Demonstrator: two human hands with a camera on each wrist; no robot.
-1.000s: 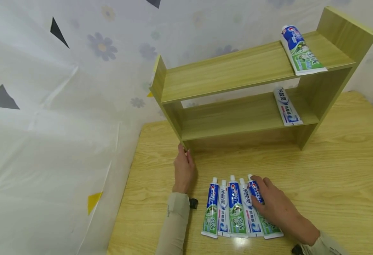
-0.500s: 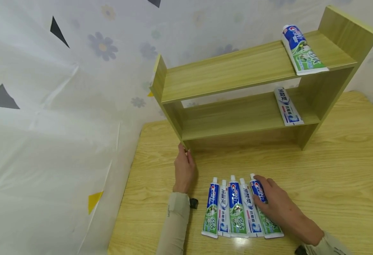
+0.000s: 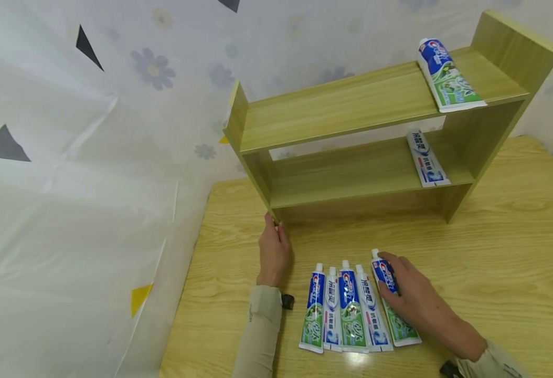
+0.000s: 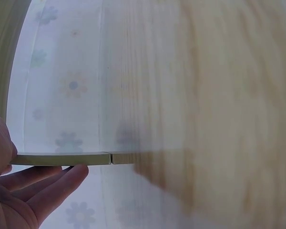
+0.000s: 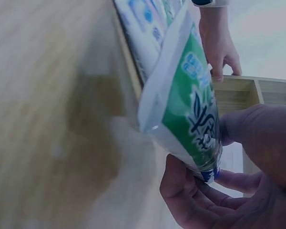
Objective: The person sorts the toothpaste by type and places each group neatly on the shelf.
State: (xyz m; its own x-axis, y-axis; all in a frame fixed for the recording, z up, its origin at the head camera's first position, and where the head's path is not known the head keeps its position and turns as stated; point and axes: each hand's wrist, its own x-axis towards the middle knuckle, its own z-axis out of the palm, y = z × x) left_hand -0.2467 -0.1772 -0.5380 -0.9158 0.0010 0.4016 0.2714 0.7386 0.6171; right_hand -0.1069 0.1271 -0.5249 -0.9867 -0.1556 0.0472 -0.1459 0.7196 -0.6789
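In the head view my right hand (image 3: 413,296) grips a blue and green Crest toothpaste tube (image 3: 386,275), thumb on one side and fingers on the other. The right wrist view shows this tube (image 5: 193,105) with its white crimped end towards the camera. Left of it lie several toothpaste tubes (image 3: 352,310) side by side, blue-green ones alternating with white-blue ones. At the lower left corner of the wooden shelf (image 3: 323,118), my left hand (image 3: 273,252) holds the side panel. Close up in the left wrist view, its thumb and fingers (image 4: 62,191) lie on opposite faces of the panel (image 4: 62,160).
A Crest tube (image 3: 451,79) lies on the upper board at the right, its end jutting over the front edge. On the lower board lies a white-blue tube (image 3: 427,160). The wood-grain table (image 3: 508,252) meets a flower-patterned wall covering (image 3: 153,131) behind and at the left.
The Crest tube in my right hand has moved away from the row, slightly right and towards the shelf. My left hand stays on the panel.
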